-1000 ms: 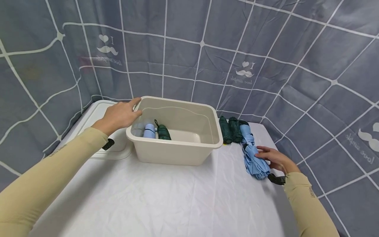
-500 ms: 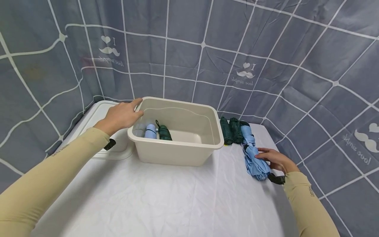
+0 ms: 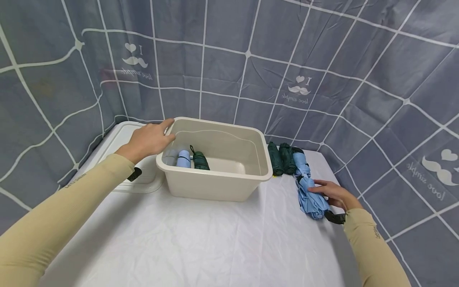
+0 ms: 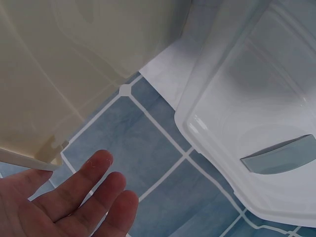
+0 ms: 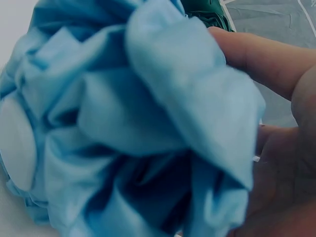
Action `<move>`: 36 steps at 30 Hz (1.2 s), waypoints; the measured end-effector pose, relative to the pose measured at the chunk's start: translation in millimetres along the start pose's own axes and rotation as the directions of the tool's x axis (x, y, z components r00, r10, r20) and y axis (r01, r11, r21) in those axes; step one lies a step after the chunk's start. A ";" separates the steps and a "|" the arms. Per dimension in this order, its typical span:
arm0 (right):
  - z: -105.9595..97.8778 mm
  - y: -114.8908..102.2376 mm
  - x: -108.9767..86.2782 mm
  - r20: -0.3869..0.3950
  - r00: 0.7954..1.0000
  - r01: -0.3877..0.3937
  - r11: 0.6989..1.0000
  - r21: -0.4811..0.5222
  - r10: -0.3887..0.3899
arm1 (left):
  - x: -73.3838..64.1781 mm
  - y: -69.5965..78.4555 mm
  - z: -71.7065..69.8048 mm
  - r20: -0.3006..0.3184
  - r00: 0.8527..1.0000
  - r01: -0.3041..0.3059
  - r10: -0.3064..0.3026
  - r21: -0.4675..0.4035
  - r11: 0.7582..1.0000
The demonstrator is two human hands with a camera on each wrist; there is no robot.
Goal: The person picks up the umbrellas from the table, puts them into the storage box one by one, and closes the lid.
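Note:
In the head view my left hand (image 3: 148, 139) rests at the left rim of a beige plastic bin (image 3: 206, 185). The left wrist view has several fingers (image 4: 101, 197) extended loosely outside the bin wall. Over at the right, my right hand (image 3: 335, 193) holds the side of a loosely bunched light blue folding umbrella (image 3: 311, 201) on the table. Its blue folds (image 5: 148, 98) fill the right wrist view and hide part of the fingers. Inside the bin lie a light blue umbrella (image 3: 183, 159) and a dark green umbrella (image 3: 200, 160) with a wrist loop.
Two dark green folded umbrellas (image 3: 275, 159) and another light blue umbrella (image 3: 301, 163) lie right of the bin. A white lid (image 3: 118, 139) lies left of it. A grey gridded curtain (image 3: 222, 71) surrounds the white-covered table (image 3: 201, 239).
The view has shifted slightly, so everything appears a little farther right. Both hands keep their places on the bin rim and the blue umbrella.

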State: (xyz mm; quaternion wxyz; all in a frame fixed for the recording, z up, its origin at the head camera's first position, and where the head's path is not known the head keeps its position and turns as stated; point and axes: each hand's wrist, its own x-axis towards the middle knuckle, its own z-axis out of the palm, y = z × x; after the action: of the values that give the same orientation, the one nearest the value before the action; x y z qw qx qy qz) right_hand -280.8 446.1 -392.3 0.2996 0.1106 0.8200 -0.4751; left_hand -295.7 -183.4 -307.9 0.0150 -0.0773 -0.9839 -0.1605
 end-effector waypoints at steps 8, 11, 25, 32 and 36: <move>0.5 5.3 2.2 -0.049 0.998 0.024 1.000 -0.002 -0.024 | -1.6 0.7 0.4 0.011 1.000 0.005 -0.005 0.003 1.000; -2.0 6.3 3.5 -0.046 0.999 0.025 1.000 -0.016 -0.026 | -1.6 2.5 0.5 0.010 1.000 0.012 -0.012 0.004 1.000; -11.1 -2.5 6.4 -0.057 0.997 0.055 0.998 -0.027 -0.056 | 0.3 9.5 -2.6 0.010 0.999 0.032 -0.032 -0.001 0.999; -16.0 -18.5 -0.7 -0.035 0.997 0.069 0.998 -0.015 -0.069 | 1.1 11.8 -4.8 0.018 0.999 0.043 -0.043 -0.007 0.999; -20.0 -28.8 -6.0 -0.018 0.996 0.084 0.996 -0.031 -0.084 | 2.1 13.4 -6.3 0.025 0.999 0.047 -0.047 -0.007 0.999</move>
State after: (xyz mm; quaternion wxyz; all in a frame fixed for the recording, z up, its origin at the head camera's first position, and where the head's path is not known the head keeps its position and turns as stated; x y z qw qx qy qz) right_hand -297.2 448.5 -360.9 0.2732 0.0761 0.8337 -0.4739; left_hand -295.6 -172.6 -297.6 -0.0015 -0.0564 -0.9849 -0.1638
